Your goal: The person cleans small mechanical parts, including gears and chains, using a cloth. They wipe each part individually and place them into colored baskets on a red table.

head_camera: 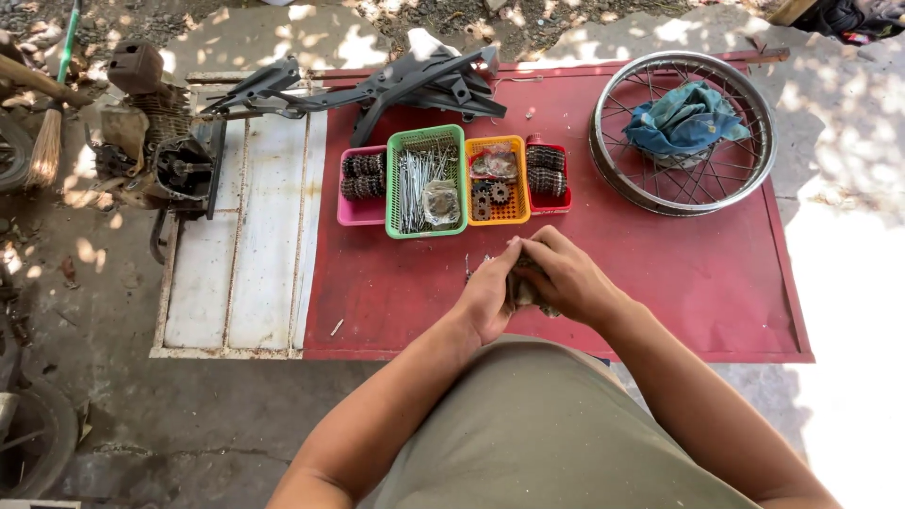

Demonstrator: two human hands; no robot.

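Where dappled shade falls, red sheet (716, 283).

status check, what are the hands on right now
Left hand and right hand both closed on a small dark metal part. Over red sheet. Nothing blocking.

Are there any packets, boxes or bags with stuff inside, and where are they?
Clear plastic bag: lies in the green plastic basket on thin metal spokes, crumpled, see-through.
Second clear plastic bag: lies in the orange plastic basket above dark gears, crinkled, see-through.
No labels, signs or screens show.
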